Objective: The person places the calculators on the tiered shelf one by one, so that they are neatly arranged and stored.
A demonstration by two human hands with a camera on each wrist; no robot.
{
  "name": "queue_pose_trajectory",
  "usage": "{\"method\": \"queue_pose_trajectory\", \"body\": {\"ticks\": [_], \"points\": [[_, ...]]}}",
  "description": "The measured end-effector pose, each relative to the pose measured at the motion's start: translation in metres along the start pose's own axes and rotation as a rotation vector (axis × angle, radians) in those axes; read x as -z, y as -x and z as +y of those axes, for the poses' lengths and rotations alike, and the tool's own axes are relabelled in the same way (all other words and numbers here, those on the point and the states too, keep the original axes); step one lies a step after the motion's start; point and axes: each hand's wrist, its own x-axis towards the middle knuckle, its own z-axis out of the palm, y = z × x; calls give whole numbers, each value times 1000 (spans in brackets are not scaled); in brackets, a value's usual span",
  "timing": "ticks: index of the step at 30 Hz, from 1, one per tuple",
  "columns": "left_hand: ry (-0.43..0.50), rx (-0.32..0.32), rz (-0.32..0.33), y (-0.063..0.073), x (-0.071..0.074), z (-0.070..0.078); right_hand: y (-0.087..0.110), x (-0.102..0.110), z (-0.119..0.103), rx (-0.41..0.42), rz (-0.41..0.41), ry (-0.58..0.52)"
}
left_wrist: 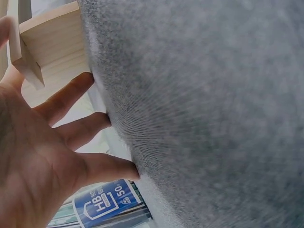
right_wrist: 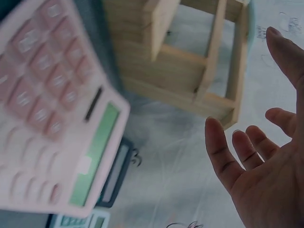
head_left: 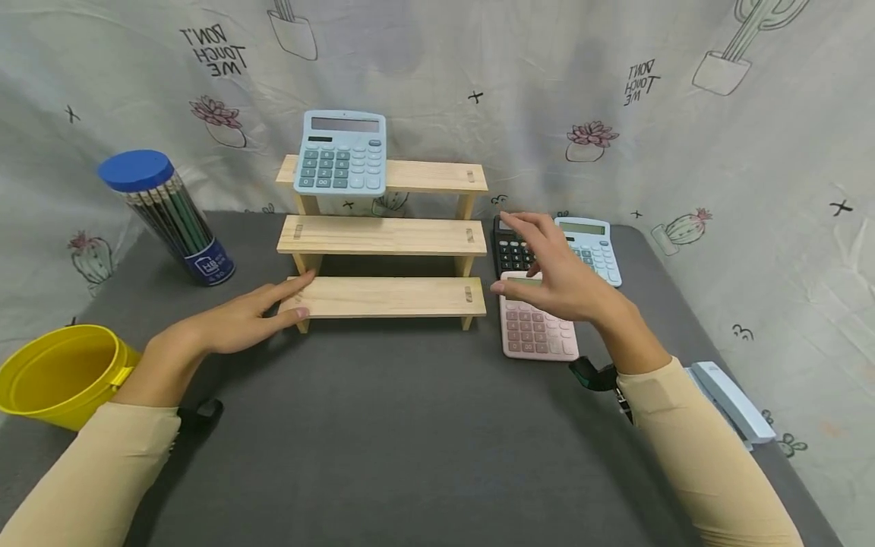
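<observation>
My left hand (head_left: 235, 320) rests against the left end of a three-tier wooden stand (head_left: 383, 296), its thumb and index finger at the lowest shelf. In the left wrist view, the other fingers (left_wrist: 71, 100) reach out straight to the grey table surface. My right hand (head_left: 570, 277) hovers over a pink calculator (head_left: 540, 334), fingers spread and holding nothing. Behind the pink one lie a black calculator (head_left: 509, 251) and a light blue calculator (head_left: 595, 247), both partly hidden by the right hand. Another light blue calculator (head_left: 342, 156) leans upright on the top shelf, at its left end.
To the left stands a clear tube of pencils (head_left: 174, 220) with a blue lid. A yellow bucket (head_left: 109, 357) is beside my left forearm. Near the table's right edge, a light blue stapler-like object (head_left: 734, 399) is partly covered by my right sleeve. A patterned cloth hangs behind.
</observation>
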Motion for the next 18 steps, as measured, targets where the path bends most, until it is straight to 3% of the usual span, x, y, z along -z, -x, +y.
{"method": "queue_pose_trajectory", "body": {"ticks": [11, 18], "points": [[12, -17, -11, -3, 6, 1, 21, -5, 27, -45, -31, 25], [20, -19, -3, 0, 0, 1, 38, -15, 41, -77, -26, -7]]}}
